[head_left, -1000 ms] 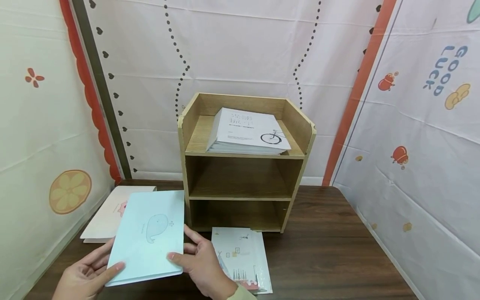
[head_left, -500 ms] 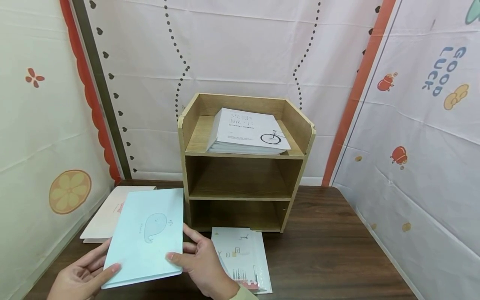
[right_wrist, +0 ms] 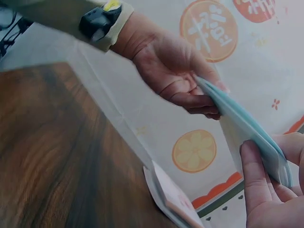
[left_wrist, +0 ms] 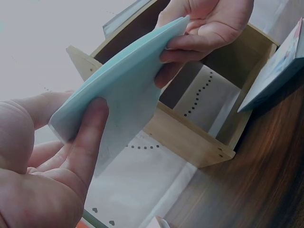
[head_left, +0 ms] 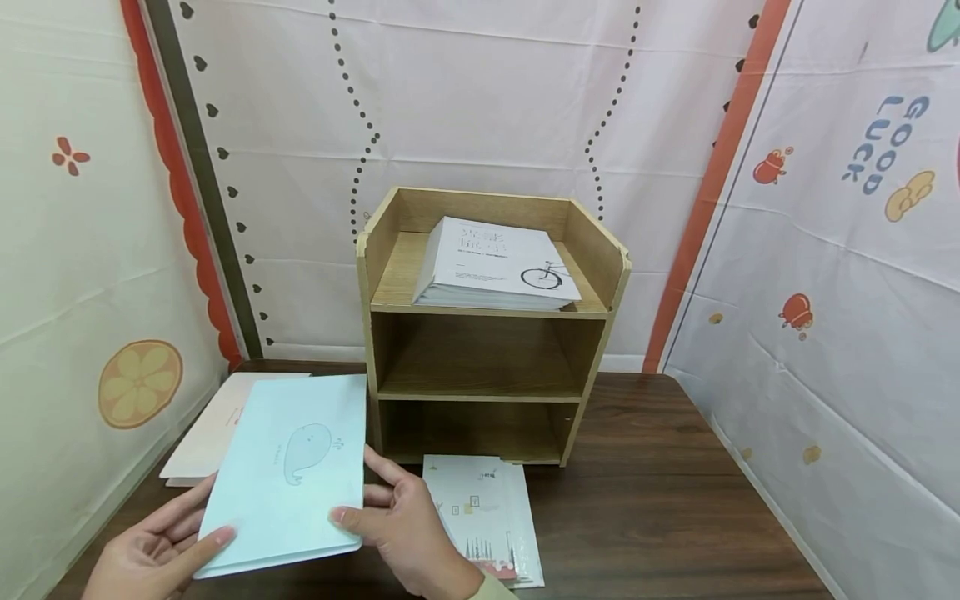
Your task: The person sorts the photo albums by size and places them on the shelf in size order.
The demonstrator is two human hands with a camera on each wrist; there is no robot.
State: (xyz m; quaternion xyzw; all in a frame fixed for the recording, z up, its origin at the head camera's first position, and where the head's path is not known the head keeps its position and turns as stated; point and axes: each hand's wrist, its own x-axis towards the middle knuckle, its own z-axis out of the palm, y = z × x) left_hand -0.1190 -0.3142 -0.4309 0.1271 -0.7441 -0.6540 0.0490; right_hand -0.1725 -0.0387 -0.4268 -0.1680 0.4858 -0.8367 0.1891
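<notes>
Both hands hold a light blue notebook [head_left: 288,492] with a whale drawn on its cover, tilted above the table at the lower left of the head view. At its lower left corner, my left hand [head_left: 153,546] pinches it, thumb on the cover and fingers beneath. My right hand [head_left: 408,529] grips the right edge the same way. Seen edge-on in the left wrist view, the notebook [left_wrist: 123,71] is thin, with fingers of both hands on its underside. The right wrist view shows it [right_wrist: 242,123] between the two hands, off the tabletop.
A small wooden shelf [head_left: 480,398] stands at the back, with a stack of white books [head_left: 495,258] on its top level. White booklets [head_left: 480,517] lie in front of it. Pale notebooks [head_left: 198,442] lie at the left on the dark wooden table [head_left: 660,500]. Printed cloth surrounds the table.
The blue notebook and my left hand have shifted slightly left. My right hand stays almost where it was, still gripping the edge.
</notes>
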